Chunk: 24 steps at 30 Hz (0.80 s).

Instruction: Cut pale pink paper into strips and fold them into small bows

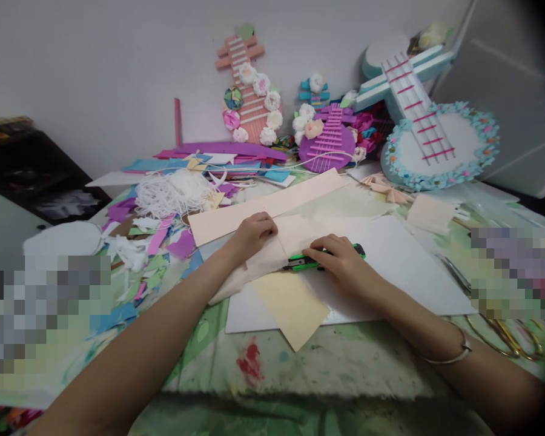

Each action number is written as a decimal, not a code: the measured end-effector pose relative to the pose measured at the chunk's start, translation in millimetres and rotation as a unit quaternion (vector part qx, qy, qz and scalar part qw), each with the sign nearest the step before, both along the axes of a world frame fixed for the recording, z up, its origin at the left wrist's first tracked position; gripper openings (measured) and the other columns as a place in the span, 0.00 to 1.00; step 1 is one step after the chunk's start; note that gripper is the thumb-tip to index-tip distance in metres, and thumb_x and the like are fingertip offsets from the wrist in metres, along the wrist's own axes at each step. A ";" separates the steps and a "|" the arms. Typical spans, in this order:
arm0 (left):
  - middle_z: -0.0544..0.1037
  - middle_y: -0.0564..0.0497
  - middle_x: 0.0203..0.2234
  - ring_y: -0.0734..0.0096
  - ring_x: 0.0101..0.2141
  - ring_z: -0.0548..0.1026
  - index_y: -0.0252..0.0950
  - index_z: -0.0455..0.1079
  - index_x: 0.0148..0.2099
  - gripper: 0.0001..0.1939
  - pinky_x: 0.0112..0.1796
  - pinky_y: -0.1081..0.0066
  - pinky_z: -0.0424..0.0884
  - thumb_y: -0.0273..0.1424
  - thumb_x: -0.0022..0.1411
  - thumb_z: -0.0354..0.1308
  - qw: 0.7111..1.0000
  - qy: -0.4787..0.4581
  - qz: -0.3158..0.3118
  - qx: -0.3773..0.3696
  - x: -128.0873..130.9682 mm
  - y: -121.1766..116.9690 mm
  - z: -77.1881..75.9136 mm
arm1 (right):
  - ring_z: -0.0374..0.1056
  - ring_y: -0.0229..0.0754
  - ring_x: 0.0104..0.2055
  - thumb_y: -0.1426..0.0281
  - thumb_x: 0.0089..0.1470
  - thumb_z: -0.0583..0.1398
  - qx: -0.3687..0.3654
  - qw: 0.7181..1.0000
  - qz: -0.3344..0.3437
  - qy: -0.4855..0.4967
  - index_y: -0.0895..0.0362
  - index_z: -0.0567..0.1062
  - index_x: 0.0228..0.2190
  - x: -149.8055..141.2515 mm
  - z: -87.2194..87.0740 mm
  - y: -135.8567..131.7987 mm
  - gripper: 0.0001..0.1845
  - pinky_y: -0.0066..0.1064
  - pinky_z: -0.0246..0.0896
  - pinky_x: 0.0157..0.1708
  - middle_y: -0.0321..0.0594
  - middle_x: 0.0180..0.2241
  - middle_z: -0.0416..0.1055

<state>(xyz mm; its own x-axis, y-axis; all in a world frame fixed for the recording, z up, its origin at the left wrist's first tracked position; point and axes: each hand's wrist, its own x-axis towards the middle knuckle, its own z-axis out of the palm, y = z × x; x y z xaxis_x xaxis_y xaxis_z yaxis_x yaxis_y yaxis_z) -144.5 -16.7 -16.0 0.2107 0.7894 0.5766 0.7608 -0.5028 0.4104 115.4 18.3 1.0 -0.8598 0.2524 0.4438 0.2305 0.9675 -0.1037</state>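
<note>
My right hand (pixel 343 263) is closed around a green-and-black utility knife (pixel 295 261), which lies almost level with its tip end toward the left. Under the knife tip is a pale peach paper sheet (pixel 266 261). My left hand (pixel 257 233) has its fingers curled together at the top of this sheet, pinching it. Just below the knife lies a pale yellow paper piece (pixel 295 309), partly over a white board (pixel 404 266). A long peach strip (pixel 263 209) stretches behind my left hand.
Paper scraps (pixel 158 266) and tangled white string (pixel 175 191) cover the left side. Decorated model string instruments, one pink (pixel 254 115), one purple (pixel 329 145) and one light blue (pixel 440 142), stand at the back. Gold-handled scissors (pixel 504 339) lie at right.
</note>
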 end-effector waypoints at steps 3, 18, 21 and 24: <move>0.74 0.49 0.31 0.70 0.34 0.72 0.34 0.71 0.31 0.12 0.38 0.70 0.69 0.17 0.56 0.49 1.000 0.001 0.000 -0.005 -0.1 -1.3 0.9 | 0.62 0.48 0.43 0.83 0.53 0.49 -0.007 1.000 0.001 0.002 0.59 0.73 0.45 2.3 0.8 1.4 0.22 0.39 0.53 0.38 0.49 0.42 0.71; 0.73 0.49 0.31 0.70 0.34 0.72 0.34 0.71 0.31 0.13 0.38 0.70 0.68 0.15 0.55 0.49 1.000 -0.008 0.017 0.001 -0.2 -1.8 2.1 | 0.62 0.48 0.43 0.84 0.52 0.49 -0.013 1.000 0.002 0.005 0.59 0.73 0.46 -1.7 0.3 -1.4 0.23 0.38 0.53 0.38 0.49 0.42 0.70; 0.73 0.49 0.31 0.70 0.34 0.71 0.34 0.71 0.31 0.13 0.38 0.70 0.68 0.15 0.55 0.49 1.000 -0.008 0.018 0.002 0.0 -1.9 1.7 | 0.62 0.48 0.43 0.83 0.51 0.50 -0.014 1.000 0.009 0.000 0.58 0.72 0.47 -2.5 -1.5 -1.6 0.24 0.38 0.53 0.38 0.48 0.42 0.70; 0.73 0.49 0.31 0.70 0.34 0.71 0.34 0.71 0.30 0.13 0.38 0.70 0.68 0.15 0.56 0.49 1.000 -0.005 0.016 0.002 0.8 -2.7 2.3 | 0.62 0.49 0.43 0.83 0.51 0.50 -0.017 1.000 0.010 -0.007 0.58 0.72 0.47 -2.4 -2.7 -0.9 0.24 0.38 0.54 0.37 0.49 0.43 0.70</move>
